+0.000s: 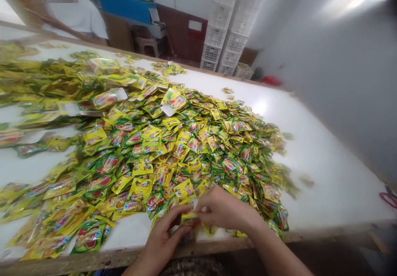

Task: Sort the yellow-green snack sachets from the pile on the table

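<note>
Yellow foil sachet [190, 221] pinched between closed fingers of left hand [163, 239] and right hand [225, 209], beside heaped sachets [186, 152].

Sachet [190, 222] half hidden by fingers [208, 208], red handle [388, 200] cut off (right edge)

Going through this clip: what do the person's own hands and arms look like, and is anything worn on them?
The left hand and right hand are bare, without gloves, and no ring or watch shows. The left forearm and right forearm are bare too; no sleeve or cuff is in view.
</note>
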`<state>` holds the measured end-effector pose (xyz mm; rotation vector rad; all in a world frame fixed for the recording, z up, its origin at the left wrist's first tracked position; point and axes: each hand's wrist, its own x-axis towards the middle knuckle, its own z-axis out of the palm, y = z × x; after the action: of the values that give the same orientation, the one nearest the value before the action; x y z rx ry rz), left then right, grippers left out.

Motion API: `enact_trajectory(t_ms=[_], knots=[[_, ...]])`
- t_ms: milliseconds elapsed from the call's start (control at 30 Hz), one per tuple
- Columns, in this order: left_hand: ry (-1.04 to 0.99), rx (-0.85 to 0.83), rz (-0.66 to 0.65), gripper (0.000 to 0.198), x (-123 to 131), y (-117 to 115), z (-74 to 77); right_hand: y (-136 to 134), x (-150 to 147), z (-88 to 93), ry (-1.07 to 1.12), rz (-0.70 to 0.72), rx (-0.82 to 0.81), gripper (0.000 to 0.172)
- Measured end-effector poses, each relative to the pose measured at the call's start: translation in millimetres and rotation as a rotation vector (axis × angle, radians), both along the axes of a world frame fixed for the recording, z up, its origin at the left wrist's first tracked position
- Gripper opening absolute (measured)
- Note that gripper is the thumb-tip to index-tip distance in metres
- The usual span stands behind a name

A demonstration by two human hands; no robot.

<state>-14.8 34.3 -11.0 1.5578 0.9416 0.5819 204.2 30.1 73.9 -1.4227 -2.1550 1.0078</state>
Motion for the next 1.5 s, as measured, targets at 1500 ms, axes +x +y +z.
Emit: enact_trajectory(t_ms=[1500], knots=[[-0.104,0.023,-0.009,0.024,13,1,-7.2,-10,-9,-34.6,0.143,-0.232,0.099,0.012]])
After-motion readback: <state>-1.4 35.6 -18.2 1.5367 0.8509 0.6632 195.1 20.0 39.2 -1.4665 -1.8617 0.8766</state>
